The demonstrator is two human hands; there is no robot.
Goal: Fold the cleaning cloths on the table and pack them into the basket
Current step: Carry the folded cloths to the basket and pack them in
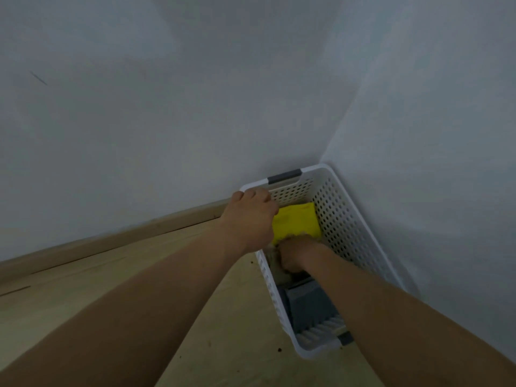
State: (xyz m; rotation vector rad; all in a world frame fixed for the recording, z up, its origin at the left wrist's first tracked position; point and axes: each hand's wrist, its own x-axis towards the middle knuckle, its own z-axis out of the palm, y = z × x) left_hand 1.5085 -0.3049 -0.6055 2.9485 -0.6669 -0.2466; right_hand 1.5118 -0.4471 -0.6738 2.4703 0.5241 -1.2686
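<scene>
Two plain grey-white walls (167,107) meet in a corner (324,157) just behind the grip. Pale wood tabletop (83,289) spreads left and below it, with a raised wooden strip (111,238), possibly a backboard, along the wall. Dim, flat light.

Home rm corner: plain white walls (195,107), wood tabletop (83,289).

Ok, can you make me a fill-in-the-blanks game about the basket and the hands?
1. The folded cloth at the far end of the basket is coloured ____.
2. The basket is the colour ____.
3. The basket stands in a corner, against the ____.
4. The right hand reaches ____ the basket, while the left hand is at its rim.

Missing words: yellow; white; wall; into
</scene>
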